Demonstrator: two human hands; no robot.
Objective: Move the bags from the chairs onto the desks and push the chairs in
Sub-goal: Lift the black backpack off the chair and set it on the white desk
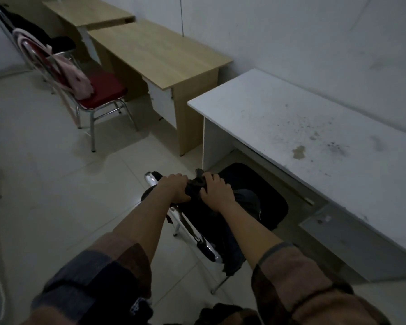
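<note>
A black bag (242,202) sits on a black chair (271,195) with a chrome frame, in front of the white desk (302,127). Both my hands grip the top of the bag at the chair's backrest: my left hand (176,187) on its left side, my right hand (215,190) on its right, the bag's handle bunched between them. Farther left, a red chair (106,90) holds a pink bag (76,78) leaning against its backrest, facing a wooden desk (157,55). A third chair (63,42) with a dark bag (21,22) stands at the far left by another wooden desk (89,10).
The desks stand in a row along the white wall (291,31). The white desk's top is stained, with a grey drawer unit (352,238) under its right end. Pale floor tiles (45,172) spread to the left.
</note>
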